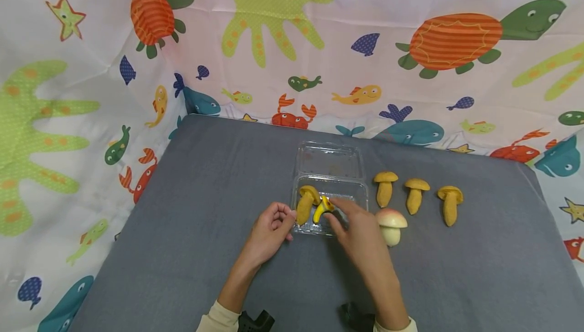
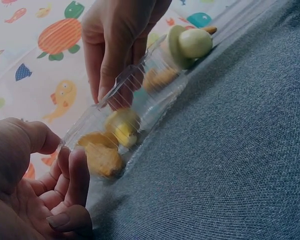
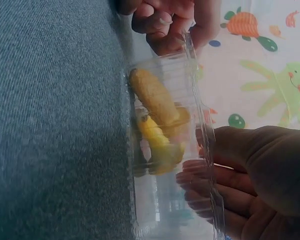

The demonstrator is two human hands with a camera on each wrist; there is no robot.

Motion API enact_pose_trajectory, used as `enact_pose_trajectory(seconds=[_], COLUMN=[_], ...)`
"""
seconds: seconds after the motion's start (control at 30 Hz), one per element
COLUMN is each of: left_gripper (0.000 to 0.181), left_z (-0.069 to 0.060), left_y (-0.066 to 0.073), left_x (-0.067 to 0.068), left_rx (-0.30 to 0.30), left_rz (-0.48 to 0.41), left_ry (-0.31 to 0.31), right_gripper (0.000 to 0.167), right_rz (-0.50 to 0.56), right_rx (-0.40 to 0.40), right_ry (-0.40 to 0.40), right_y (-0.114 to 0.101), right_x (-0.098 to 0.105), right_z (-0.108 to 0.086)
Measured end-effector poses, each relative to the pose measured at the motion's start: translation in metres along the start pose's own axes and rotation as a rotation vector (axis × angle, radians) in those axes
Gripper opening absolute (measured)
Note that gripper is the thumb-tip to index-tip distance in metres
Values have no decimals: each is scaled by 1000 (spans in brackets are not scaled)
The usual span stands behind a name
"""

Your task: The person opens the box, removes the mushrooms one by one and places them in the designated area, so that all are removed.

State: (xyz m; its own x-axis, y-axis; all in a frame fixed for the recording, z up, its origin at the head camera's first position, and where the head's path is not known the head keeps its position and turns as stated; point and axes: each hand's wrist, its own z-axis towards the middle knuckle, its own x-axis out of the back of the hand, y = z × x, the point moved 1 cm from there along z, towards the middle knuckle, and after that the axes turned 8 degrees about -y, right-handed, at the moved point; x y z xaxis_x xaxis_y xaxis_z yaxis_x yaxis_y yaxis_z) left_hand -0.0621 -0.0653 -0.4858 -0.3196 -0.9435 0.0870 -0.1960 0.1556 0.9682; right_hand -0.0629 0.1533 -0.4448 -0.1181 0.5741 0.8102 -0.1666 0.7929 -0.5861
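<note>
A clear plastic clamshell container [image 1: 360,190] lies with its lid folded back. My left hand [image 1: 272,230] pinches its left rim between thumb and fingers, clearest in the left wrist view. Inside, along the left wall, lies a brown toy mushroom [image 1: 304,208]. Next to it is a smaller yellow toy mushroom [image 1: 318,214], stem toward me. My right hand [image 1: 360,233] reaches down over the rim, its thumb and fingertips around the yellow mushroom's cap. In the right wrist view, the container wall partly blurs the yellow mushroom [image 3: 155,137] and the fingertips.
Right of the container, three brown toy mushrooms [image 1: 414,197] stand in a row. A larger pale mushroom with a reddish cap [image 1: 391,219] lies beside my right hand. Grey cloth [image 1: 205,180] covers the table; a curtain printed with sea animals [image 1: 283,12] hangs behind and at left.
</note>
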Motion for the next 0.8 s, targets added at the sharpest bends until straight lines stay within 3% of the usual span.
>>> enact_pose_trajectory(seconds=[0.8], left_gripper=[20], left_z=[1], left_y=[-3], left_x=[0], left_rx=[-23], left_rz=[0], left_ry=[-11], right_gripper=[35], right_rz=[-69], right_rx=[10], right_ry=[6], right_y=[5], right_x=[-11], right_z=[7])
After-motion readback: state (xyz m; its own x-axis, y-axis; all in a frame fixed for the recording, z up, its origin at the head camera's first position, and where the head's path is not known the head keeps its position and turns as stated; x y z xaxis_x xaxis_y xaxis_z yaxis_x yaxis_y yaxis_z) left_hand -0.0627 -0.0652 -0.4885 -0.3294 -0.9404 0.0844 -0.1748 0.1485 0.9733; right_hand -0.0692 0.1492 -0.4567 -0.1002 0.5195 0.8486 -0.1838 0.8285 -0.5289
